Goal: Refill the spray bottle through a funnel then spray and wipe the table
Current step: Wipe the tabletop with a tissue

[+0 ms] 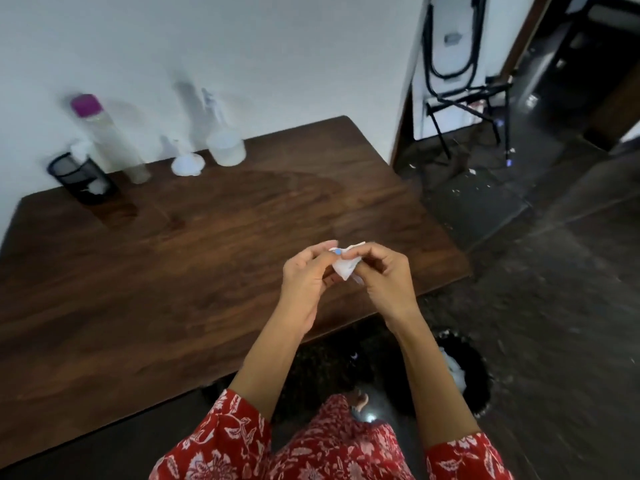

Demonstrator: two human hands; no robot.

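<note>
Bystanders around the counter

A black mesh holder [80, 178] stands far left; a black bin [464, 372] sits on the floor; a folding stand [464, 98] leans beyond.

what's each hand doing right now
Left hand: pinching the tissue.
Right hand: pinching the same tissue.

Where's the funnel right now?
In the head view the funnel sits upside down at the back of the table, near the wall, between the tall purple-capped bottle on its left and the spray bottle on its right.
</note>
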